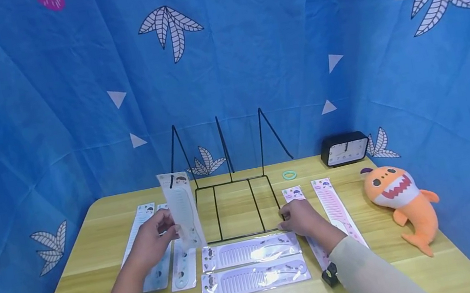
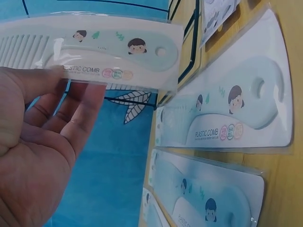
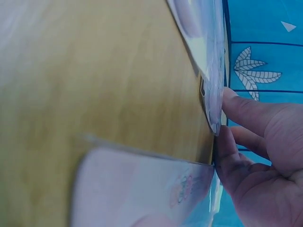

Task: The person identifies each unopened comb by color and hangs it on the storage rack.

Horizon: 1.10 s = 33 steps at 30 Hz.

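Observation:
My left hand (image 1: 153, 237) pinches a packaged pale green plastic comb (image 1: 182, 209) between thumb and fingers. The comb stands nearly upright at the left end of a black wire rack (image 1: 232, 183). In the left wrist view the held pack (image 2: 118, 56) shows its printed handle end. My right hand (image 1: 301, 216) grips the rack's front right corner with curled fingers. The right wrist view shows the right hand's thumb and fingers (image 3: 258, 142) close by the end of a purple comb pack (image 3: 215, 94). Two purple comb packs (image 1: 257, 277) lie crosswise before the rack.
More pale green comb packs (image 1: 151, 274) lie on the wooden table (image 1: 89, 248) at the left. Pink comb packs (image 1: 336, 207) lie at the right. Behind them are a light green ring (image 1: 289, 175) and a black clock (image 1: 345, 149). An orange shark plush (image 1: 405, 201) lies far right.

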Motion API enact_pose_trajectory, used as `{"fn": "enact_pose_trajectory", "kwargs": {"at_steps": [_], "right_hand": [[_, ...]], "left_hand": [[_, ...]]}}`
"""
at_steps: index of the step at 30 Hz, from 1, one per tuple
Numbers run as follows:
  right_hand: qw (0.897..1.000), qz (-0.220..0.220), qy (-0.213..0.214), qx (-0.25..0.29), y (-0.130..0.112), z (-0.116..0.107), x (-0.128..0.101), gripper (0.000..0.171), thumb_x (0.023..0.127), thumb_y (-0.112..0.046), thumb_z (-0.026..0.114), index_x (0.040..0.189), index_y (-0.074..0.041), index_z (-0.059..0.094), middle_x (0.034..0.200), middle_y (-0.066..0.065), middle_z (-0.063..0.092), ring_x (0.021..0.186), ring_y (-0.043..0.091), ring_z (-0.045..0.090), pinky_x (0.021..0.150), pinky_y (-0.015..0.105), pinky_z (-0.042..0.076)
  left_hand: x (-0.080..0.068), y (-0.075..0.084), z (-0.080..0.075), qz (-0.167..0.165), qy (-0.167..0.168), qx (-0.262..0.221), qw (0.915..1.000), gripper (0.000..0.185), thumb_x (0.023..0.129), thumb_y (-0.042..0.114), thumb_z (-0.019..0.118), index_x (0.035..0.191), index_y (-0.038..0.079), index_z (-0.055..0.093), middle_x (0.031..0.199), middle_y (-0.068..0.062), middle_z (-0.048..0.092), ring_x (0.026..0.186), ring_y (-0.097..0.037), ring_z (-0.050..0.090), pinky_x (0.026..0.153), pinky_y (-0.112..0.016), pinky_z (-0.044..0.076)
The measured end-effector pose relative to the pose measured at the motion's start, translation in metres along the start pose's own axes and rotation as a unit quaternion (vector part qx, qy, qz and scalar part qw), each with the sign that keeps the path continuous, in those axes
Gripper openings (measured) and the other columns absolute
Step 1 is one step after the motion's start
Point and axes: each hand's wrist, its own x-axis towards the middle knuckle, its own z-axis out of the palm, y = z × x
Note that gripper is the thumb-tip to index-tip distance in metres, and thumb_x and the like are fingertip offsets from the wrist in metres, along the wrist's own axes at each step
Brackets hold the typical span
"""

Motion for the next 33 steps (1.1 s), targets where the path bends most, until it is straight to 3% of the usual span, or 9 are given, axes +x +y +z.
{"fn": "enact_pose_trajectory", "kwargs": {"at_steps": [4, 6, 9, 13, 25, 33], "right_hand": [[1.0, 0.004, -0.002, 0.0, 0.001, 0.0, -0.001, 0.015, 0.091, -0.018, 0.09, 0.097, -0.01, 0.079, 0.076, -0.001, 0.056, 0.078, 0.016, 0.053, 0.07, 0.031, 0.041], [1.0, 0.002, -0.002, 0.002, 0.001, -0.001, -0.001, 0.015, 0.092, -0.019, 0.09, 0.092, -0.01, 0.078, 0.074, -0.002, 0.053, 0.075, 0.015, 0.051, 0.068, 0.029, 0.04], [1.0, -0.009, -0.003, 0.001, 0.002, -0.001, -0.001, 0.032, 0.092, -0.018, 0.089, 0.075, -0.012, 0.063, 0.067, -0.004, 0.042, 0.067, 0.013, 0.044, 0.063, 0.027, 0.033], [1.0, -0.017, -0.004, -0.001, 0.003, -0.001, -0.002, 0.049, 0.093, -0.019, 0.089, 0.067, -0.016, 0.048, 0.063, -0.006, 0.034, 0.063, 0.012, 0.038, 0.06, 0.025, 0.028], [1.0, -0.028, -0.003, 0.002, 0.001, -0.004, -0.003, 0.052, 0.093, -0.017, 0.088, 0.066, -0.017, 0.043, 0.061, -0.007, 0.032, 0.061, 0.011, 0.033, 0.06, 0.025, 0.025], [1.0, -0.022, 0.002, -0.003, 0.001, -0.002, -0.002, 0.052, 0.092, -0.017, 0.089, 0.066, -0.017, 0.044, 0.061, -0.006, 0.035, 0.062, 0.012, 0.037, 0.061, 0.026, 0.029]], "left_hand": [[0.006, -0.002, 0.002, 0.005, 0.008, -0.015, 0.9998, 0.019, 0.113, 0.012, 0.059, 0.132, 0.016, 0.064, 0.131, -0.008, 0.073, 0.139, -0.039, 0.066, 0.098, -0.038, 0.068], [0.009, -0.002, 0.003, 0.006, 0.02, -0.018, 0.9996, 0.018, 0.114, 0.013, 0.059, 0.131, 0.016, 0.064, 0.13, -0.008, 0.073, 0.138, -0.039, 0.067, 0.098, -0.038, 0.068], [0.016, -0.001, 0.005, 0.006, 0.039, -0.019, 0.999, 0.017, 0.115, 0.016, 0.058, 0.131, 0.015, 0.063, 0.13, -0.009, 0.074, 0.137, -0.038, 0.067, 0.099, -0.041, 0.068], [0.027, 0.003, 0.008, -0.006, 0.056, -0.025, 0.9981, 0.017, 0.115, 0.019, 0.059, 0.132, 0.017, 0.062, 0.133, -0.009, 0.074, 0.135, -0.036, 0.069, 0.1, -0.042, 0.067], [0.071, 0.003, 0.004, -0.023, 0.057, -0.059, 0.9964, 0.025, 0.117, 0.019, 0.053, 0.141, 0.014, 0.058, 0.14, -0.013, 0.068, 0.138, -0.035, 0.066, 0.104, -0.047, 0.065], [0.088, 0.006, 0.001, -0.028, 0.059, -0.084, 0.9943, 0.026, 0.117, 0.019, 0.053, 0.142, 0.011, 0.058, 0.14, -0.017, 0.066, 0.136, -0.036, 0.066, 0.106, -0.05, 0.064]]}}
